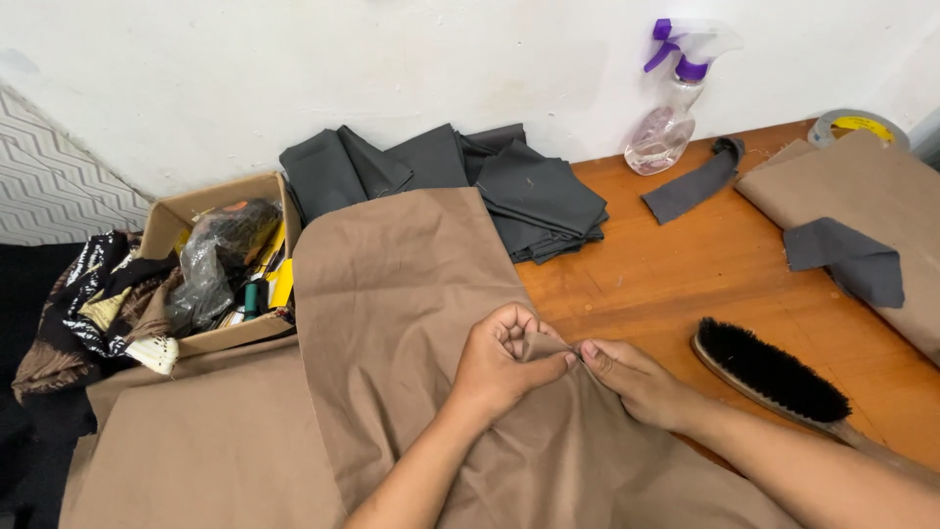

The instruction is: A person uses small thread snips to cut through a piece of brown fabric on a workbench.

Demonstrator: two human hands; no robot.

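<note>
The left hand and the right hand are meeting at the right edge of the brown fabric, which is lying spread over the near middle of the tabletop. The left fingers are curling narrow, thumb pressing against forefinger on a small fold of the cloth's edge; the right fingers are pinching the same edge just beside them, fingertips almost touching. By the look of it, the step in hand is working something tiny at that edge, perhaps a fold or a loose thread; what it is cannot be told. Any further move there seems to call for a steady pinch and a taut edge.

To the right, near the right forearm, a black-bristled brush is lying on the wood, close enough to be nudged by the elbow. Farther back, folded dark grey cloth is sitting against the wall, with a spray bottle to its right. A cardboard box of oddments is standing at the left, and another brown piece with grey scraps is lying at the far right.
</note>
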